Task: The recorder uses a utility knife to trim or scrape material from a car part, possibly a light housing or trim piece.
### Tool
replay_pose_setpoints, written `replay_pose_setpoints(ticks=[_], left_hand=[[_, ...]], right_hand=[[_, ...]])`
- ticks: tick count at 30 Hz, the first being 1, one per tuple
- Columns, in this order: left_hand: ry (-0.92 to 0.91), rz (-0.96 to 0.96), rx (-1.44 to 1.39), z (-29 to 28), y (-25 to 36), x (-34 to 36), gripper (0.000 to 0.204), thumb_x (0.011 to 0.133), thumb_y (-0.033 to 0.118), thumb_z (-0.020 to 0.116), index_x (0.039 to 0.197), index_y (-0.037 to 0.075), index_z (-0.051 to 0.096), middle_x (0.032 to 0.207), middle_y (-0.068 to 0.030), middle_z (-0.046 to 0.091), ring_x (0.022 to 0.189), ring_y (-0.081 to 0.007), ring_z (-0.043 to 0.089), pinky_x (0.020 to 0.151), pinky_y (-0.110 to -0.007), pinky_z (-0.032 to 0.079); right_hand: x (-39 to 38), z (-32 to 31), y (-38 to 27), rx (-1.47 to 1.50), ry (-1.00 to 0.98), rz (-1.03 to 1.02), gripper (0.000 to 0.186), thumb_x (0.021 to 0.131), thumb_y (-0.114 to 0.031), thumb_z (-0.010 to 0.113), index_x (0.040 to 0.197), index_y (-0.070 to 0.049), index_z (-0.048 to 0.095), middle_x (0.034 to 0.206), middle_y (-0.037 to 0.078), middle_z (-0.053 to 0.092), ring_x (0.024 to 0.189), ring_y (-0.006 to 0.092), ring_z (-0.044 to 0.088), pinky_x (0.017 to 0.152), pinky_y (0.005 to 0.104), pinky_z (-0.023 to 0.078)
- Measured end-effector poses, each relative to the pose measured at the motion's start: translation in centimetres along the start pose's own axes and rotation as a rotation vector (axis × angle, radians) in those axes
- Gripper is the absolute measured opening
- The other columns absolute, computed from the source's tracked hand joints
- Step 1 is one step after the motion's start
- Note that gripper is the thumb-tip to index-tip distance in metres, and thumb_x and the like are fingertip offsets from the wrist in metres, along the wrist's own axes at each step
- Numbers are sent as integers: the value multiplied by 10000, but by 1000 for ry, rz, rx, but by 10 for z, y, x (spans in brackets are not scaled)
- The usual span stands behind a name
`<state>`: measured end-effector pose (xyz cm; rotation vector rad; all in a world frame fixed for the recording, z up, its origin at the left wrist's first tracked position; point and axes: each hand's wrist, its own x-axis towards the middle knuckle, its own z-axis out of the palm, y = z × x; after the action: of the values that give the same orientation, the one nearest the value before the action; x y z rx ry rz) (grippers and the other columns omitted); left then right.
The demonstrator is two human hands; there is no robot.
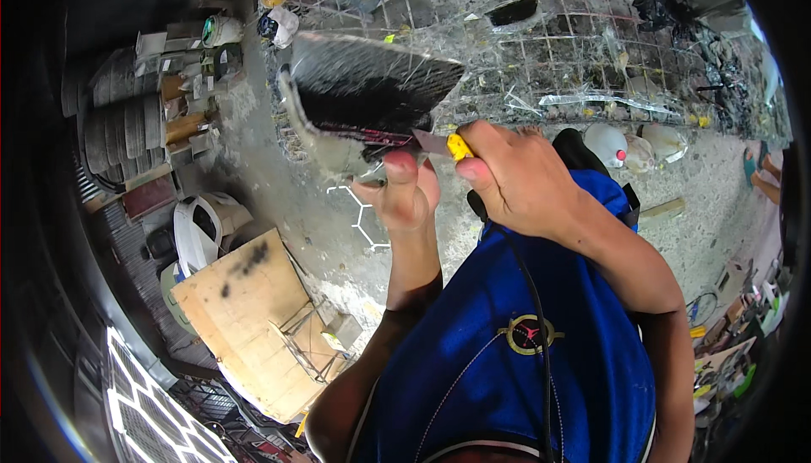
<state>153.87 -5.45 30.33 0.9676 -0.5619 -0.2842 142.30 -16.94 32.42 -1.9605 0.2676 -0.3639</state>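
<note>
My left hand grips the lower edge of a curved grey panel with a glossy black inner face, held up and tilted in front of me. Motion smears the panel's outline, and some of my left fingers are hidden behind its edge. In my right hand is a knife with a yellow handle and a short grey blade. The blade points left at the panel's lower right corner, close above my left fingertips. Whether it touches the panel I cannot tell.
Beyond my hands lies a stained grid-patterned surface with scraps, a black bag and a clear plastic strip. White plastic jugs stand to the right. At left are a tan board and stacked dark panels. Another person's legs show far right.
</note>
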Motion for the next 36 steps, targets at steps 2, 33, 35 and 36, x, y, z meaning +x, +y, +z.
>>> replay_pose_setpoints(ticks=[2,33,35,36], left_hand=[[43,-36,13,2,0,-1,466,914,192,618,1345,94,473,1274,-56,557,1159,-231,520,997,-447,398],[157,-203,-152,31,21,5,762,917,652,403,1469,131,328,1466,-20,409,1344,-253,368,1127,-485,234],[149,-171,-147,32,21,5,713,935,620,401,1458,138,355,1450,-23,431,1341,-256,368,1116,-493,240],[144,-167,-161,31,21,4,713,935,620,401,1458,138,355,1450,-23,431,1341,-256,368,1116,-493,240]], right_hand=[[0,2,5,-38,15,-19,361,970,-396,464,954,-35,465,780,183,606,653,399,610,543,482,479],[-21,-24,-19,921,-104,481,510,1029,-438,339,1187,-10,566,759,17,546,586,75,569,517,199,444],[-18,-28,-22,902,-136,457,464,1036,-411,341,1104,-8,561,732,40,576,554,93,581,489,213,452],[-16,-28,-23,901,-130,456,464,1036,-411,341,1104,-8,561,732,40,576,554,93,581,489,213,452]])
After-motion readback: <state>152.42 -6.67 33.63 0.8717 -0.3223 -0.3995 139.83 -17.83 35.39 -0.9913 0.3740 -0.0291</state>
